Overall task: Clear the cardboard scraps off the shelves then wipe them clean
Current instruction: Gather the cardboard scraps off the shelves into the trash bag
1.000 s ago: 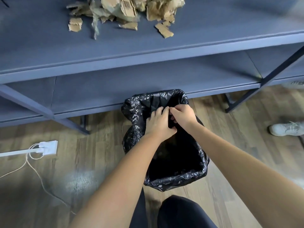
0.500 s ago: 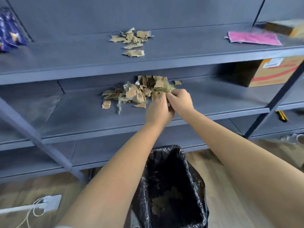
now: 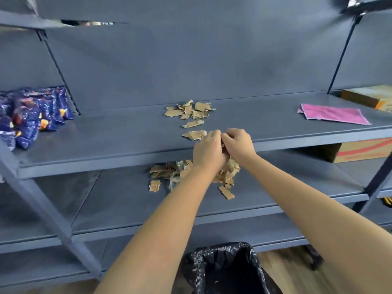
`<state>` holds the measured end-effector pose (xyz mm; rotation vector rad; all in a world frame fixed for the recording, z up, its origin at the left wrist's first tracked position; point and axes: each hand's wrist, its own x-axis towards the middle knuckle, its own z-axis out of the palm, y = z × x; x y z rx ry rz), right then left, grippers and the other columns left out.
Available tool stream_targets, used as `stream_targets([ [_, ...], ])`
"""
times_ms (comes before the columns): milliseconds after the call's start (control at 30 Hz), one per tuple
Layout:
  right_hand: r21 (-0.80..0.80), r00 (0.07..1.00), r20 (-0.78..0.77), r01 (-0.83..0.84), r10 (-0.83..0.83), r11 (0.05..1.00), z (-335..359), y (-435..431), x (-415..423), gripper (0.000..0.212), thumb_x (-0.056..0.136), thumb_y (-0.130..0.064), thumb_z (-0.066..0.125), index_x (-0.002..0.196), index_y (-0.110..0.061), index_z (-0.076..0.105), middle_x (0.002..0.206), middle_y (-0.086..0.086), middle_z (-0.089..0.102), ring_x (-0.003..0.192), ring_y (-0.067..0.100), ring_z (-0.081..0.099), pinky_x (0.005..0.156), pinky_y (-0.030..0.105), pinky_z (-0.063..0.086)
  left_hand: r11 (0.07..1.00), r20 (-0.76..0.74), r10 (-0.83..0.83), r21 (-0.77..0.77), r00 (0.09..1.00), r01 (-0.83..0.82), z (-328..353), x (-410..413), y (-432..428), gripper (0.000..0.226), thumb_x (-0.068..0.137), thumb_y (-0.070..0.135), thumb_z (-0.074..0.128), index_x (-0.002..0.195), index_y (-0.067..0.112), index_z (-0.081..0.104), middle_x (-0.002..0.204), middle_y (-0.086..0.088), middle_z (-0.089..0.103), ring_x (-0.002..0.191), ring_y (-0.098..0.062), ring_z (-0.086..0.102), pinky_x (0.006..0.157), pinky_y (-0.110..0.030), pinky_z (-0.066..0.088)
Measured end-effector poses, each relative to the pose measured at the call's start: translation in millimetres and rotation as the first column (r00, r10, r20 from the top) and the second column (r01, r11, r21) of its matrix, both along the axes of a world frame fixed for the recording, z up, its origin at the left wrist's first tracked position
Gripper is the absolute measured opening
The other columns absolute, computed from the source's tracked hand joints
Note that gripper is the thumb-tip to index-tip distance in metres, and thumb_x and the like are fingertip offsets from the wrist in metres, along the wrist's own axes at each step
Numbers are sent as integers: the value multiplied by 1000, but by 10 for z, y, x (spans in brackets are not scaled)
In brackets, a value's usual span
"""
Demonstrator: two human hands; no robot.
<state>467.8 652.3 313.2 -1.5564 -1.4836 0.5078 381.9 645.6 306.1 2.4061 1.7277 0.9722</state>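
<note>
Torn cardboard scraps [image 3: 191,112] lie in a small heap on the upper grey shelf [image 3: 127,141], with one loose piece [image 3: 194,134] nearer its front edge. A bigger scrap pile [image 3: 167,172] sits on the lower shelf [image 3: 127,200], partly hidden by my hands. My left hand [image 3: 206,151] and right hand [image 3: 239,143] are pressed together, fingers curled, at the upper shelf's front edge. A tan sliver shows between them; I cannot tell whether it is held. A pink cloth [image 3: 333,116] lies flat on the upper shelf at the right.
A bin lined with a black bag [image 3: 222,268] stands open on the floor below my arms. Blue snack packets [image 3: 31,117] fill the upper shelf's left end. Cardboard boxes [image 3: 364,151] sit at the right. A diagonal brace [image 3: 48,209] crosses the left side.
My two hands, still together, rose from the black bag's mouth up past the lower shelf to the upper shelf's edge. My view tilted upward with them.
</note>
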Motion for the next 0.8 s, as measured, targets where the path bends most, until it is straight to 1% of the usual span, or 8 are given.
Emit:
stream_targets([
  [67, -1, 1000, 14, -2, 2, 1000, 58, 260, -40, 28, 86, -11, 45, 57, -9, 45, 59, 5, 47, 61, 20, 42, 53, 28, 29, 1000, -74, 0, -10, 997, -1, 66, -68, 299, 32, 85, 20, 51, 114, 8, 45, 124, -13, 50, 113, -32, 48, 84, -41, 40],
  [133, -31, 999, 40, -5, 6, 1000, 77, 546, -76, 18, 88, -13, 45, 86, -3, 60, 84, 10, 60, 79, 24, 51, 64, 28, 35, 995, -129, 11, -98, 992, -24, 61, -169, 621, 50, 86, 34, 53, 129, 16, 37, 144, -10, 32, 131, -32, 31, 102, -46, 31],
  [200, -75, 998, 61, 4, 0, 997, 59, 863, -99, 28, 91, -17, 44, 113, -4, 56, 114, 13, 58, 99, 27, 53, 75, 27, 35, 979, -201, 23, -193, 979, -63, -7, -296, 944, 64, 85, 49, 48, 139, 24, 24, 155, -8, 8, 140, -34, 9, 110, -53, 15],
  [267, -99, 997, 83, 9, -1, 995, 37, 1159, -114, 37, 94, -23, 44, 128, -8, 48, 132, 13, 47, 114, 28, 50, 83, 29, 35, 957, -246, 17, -275, 969, -86, -89, -415, 1232, 71, 84, 59, 42, 142, 31, 14, 155, -8, -8, 141, -38, -6, 111, -58, 4],
  [400, -136, 986, 165, 48, -25, 990, -14, 1785, -106, 46, 94, -31, 43, 136, -14, 39, 142, 12, 38, 124, 32, 43, 95, 36, 37, 925, -282, 31, -355, 959, -134, -139, -628, 1756, 83, 81, 67, 39, 144, 31, -2, 154, -9, -16, 139, -41, -15, 110, -60, -1],
  [600, -234, 953, 300, 111, -38, 966, -6, 2718, -123, 49, 95, -36, 38, 142, -23, 31, 151, 9, 26, 134, 36, 28, 107, 42, 27, 915, -214, 90, -369, 973, -165, -147, -910, 2371, 102, 68, 79, 42, 142, 32, -10, 152, -9, -23, 138, -40, -20, 108, -64, -4],
  [733, -293, 938, 341, 52, 54, 955, 4, 3179, -314, 49, 96, -46, 29, 143, -33, 27, 156, 1, 19, 140, 32, 20, 113, 45, 18, 923, -171, 63, -365, 983, -122, -195, -914, 2496, 107, 65, 80, 43, 141, 32, -14, 152, -10, -24, 138, -39, -21, 107, -65, -3],
  [800, -324, 885, 441, 0, 151, 946, -40, 3263, -436, 47, 96, -50, 24, 141, -37, 31, 155, -4, 23, 142, 27, 19, 114, 46, 13, 927, -164, 56, -358, 985, -113, -209, -915, 2495, 108, 66, 77, 47, 141, 32, -16, 151, -10, -25, 138, -39, -20, 107, -65, -3],
])
